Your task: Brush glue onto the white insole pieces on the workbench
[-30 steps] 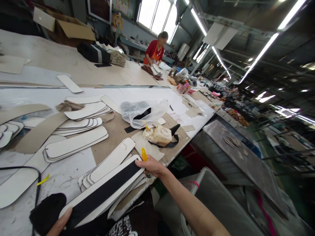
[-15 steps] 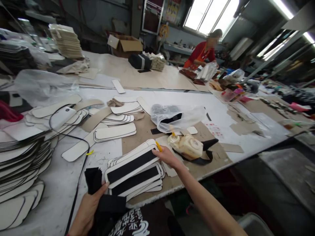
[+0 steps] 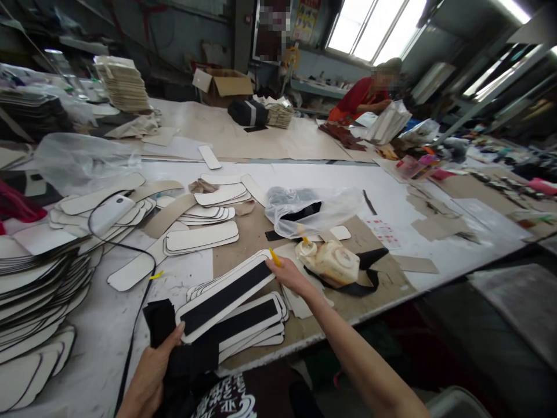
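My right hand [image 3: 288,275] pinches the upper right end of a long white rounded panel [image 3: 231,309], with a slim yellow stick [image 3: 274,257] also between its fingers. Along the panel's middle lies a black strip [image 3: 226,297]. My left hand [image 3: 150,368] is closed around a folded bundle of black strips [image 3: 160,320], its thumb pressing the panel's lower left end. The panel is tilted over a fanned stack of similar panels [image 3: 261,342]; the one just beneath carries a black strip too. A stained cream plastic container [image 3: 335,261] lies right of my right hand.
Large piles of white panels [image 3: 39,302] fill the left side, with a black cord [image 3: 138,325] running past them. A clear plastic bag [image 3: 331,203] lies behind the container. Across the table, a person in red [image 3: 354,98] handles sheets. The table edge runs along the near right.
The upper panel has shifted slightly left and toward me with both hands, uncovering more of the stack's right side. The person across the table has leaned forward and lifted the sheets.
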`<state>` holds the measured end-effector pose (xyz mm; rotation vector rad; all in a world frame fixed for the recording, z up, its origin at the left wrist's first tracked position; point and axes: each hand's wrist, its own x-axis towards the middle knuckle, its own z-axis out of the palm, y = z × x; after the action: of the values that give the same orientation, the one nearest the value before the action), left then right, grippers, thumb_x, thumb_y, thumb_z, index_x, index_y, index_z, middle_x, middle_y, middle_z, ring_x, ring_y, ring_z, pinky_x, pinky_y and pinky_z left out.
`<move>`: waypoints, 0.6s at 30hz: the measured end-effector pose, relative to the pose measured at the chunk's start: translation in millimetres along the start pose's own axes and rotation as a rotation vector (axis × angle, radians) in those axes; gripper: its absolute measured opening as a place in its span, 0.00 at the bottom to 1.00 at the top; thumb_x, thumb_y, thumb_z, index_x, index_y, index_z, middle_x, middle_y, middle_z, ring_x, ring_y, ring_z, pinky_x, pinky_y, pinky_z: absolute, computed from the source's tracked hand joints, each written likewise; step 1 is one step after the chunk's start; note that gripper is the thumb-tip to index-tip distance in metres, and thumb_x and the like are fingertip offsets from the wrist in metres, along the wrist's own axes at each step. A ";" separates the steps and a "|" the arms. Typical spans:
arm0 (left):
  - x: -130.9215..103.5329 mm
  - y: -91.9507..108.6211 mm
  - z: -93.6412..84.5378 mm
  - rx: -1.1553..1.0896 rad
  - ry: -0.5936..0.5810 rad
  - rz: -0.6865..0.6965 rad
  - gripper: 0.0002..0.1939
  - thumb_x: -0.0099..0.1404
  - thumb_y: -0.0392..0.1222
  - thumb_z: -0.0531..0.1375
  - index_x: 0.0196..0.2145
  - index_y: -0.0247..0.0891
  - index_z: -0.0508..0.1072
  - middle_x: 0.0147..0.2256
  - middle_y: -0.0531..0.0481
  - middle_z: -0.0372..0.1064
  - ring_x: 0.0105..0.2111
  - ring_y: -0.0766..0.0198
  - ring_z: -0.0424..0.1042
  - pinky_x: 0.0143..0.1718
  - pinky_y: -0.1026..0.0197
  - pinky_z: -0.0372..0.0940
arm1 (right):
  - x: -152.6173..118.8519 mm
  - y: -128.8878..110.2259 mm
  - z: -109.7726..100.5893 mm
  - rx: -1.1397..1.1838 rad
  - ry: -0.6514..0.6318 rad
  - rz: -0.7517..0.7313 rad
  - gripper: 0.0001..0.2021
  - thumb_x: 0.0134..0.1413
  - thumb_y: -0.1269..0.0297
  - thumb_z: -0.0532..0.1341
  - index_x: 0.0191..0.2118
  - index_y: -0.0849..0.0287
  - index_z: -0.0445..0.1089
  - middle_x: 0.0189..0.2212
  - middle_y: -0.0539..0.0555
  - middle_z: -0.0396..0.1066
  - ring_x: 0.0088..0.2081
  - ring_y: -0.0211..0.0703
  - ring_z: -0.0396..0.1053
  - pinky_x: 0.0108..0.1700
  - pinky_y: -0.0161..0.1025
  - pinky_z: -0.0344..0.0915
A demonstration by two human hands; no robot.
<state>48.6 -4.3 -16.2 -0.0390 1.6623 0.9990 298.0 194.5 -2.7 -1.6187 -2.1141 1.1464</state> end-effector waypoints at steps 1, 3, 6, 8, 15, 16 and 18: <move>1.8 -0.2 0.9 -0.031 -0.003 -0.053 0.19 0.43 0.53 0.68 0.20 0.33 0.71 0.19 0.48 0.70 0.20 0.58 0.69 0.24 0.59 0.66 | -1.1 -0.4 -1.2 -0.096 0.061 0.027 0.14 0.60 0.58 0.50 0.31 0.59 0.66 0.25 0.51 0.67 0.30 0.41 0.65 0.33 0.35 0.58; 6.7 -1.3 3.2 -0.060 0.001 -0.107 0.18 0.43 0.52 0.69 0.22 0.33 0.72 0.18 0.48 0.69 0.20 0.57 0.69 0.23 0.59 0.66 | -6.7 -3.0 -0.4 -0.297 0.154 0.050 0.10 0.60 0.62 0.51 0.36 0.59 0.67 0.30 0.54 0.70 0.33 0.43 0.67 0.35 0.36 0.58; 13.9 -4.6 6.6 -0.085 -0.021 -0.156 0.16 0.43 0.47 0.69 0.26 0.34 0.72 0.19 0.49 0.70 0.20 0.56 0.70 0.24 0.57 0.66 | -22.3 -14.1 14.9 -0.483 0.145 -0.024 0.07 0.58 0.68 0.52 0.38 0.57 0.67 0.35 0.54 0.71 0.36 0.43 0.68 0.36 0.36 0.58; 17.0 -7.0 7.7 -0.089 -0.018 -0.193 0.15 0.44 0.45 0.69 0.26 0.35 0.72 0.20 0.48 0.71 0.21 0.55 0.70 0.23 0.57 0.66 | -34.2 -25.2 35.7 -0.478 0.059 -0.131 0.06 0.57 0.69 0.53 0.36 0.56 0.67 0.35 0.52 0.71 0.37 0.42 0.68 0.35 0.35 0.58; 30.7 -13.7 -0.3 -0.043 -0.030 -0.155 0.10 0.50 0.44 0.65 0.21 0.36 0.71 0.17 0.51 0.68 0.18 0.63 0.66 0.19 0.64 0.60 | -54.5 -56.4 119.9 -0.500 -0.088 -0.410 0.04 0.51 0.66 0.59 0.35 0.56 0.66 0.33 0.50 0.69 0.36 0.42 0.66 0.31 0.34 0.59; 32.3 -14.3 -1.3 -0.029 -0.028 -0.139 0.09 0.51 0.44 0.64 0.21 0.36 0.71 0.18 0.52 0.68 0.18 0.64 0.66 0.19 0.65 0.59 | -54.6 -58.9 127.1 -0.511 -0.096 -0.436 0.04 0.51 0.65 0.59 0.35 0.56 0.66 0.33 0.50 0.69 0.36 0.42 0.66 0.31 0.34 0.59; 32.9 -14.6 -2.2 0.014 -0.030 -0.102 0.09 0.52 0.43 0.62 0.20 0.35 0.71 0.18 0.51 0.68 0.19 0.65 0.65 0.20 0.65 0.58 | -54.4 -63.2 136.9 -0.532 -0.117 -0.468 0.05 0.51 0.63 0.59 0.36 0.57 0.66 0.34 0.50 0.69 0.36 0.43 0.66 0.31 0.35 0.60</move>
<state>42.4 0.1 -51.5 -0.0985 1.6232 0.9069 189.1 81.4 -34.9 -1.1251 -2.8396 0.5685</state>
